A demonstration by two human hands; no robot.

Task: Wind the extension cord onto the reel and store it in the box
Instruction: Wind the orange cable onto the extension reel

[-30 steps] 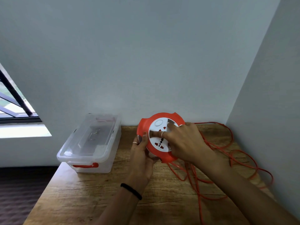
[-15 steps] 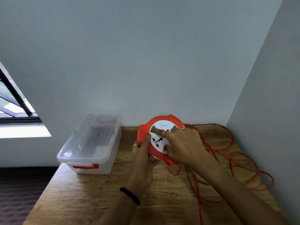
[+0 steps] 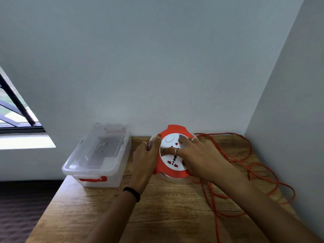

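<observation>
Orange plastic forms the reel (image 3: 172, 154), which is kept at the far edge of the wooden table (image 3: 157, 216), just right of the closed clear box (image 3: 98, 155). Its left rim is gripped by the left hand (image 3: 144, 161), probably to steady it. The white socket face is pressed by the right hand (image 3: 198, 156) with spread fingers, seemingly to turn it. This face is tilted up toward the person; the axis is directed accordingly. Right of the reel, the orange cord (image 3: 245, 172) is lying in loose loops, not yet wound.
</observation>
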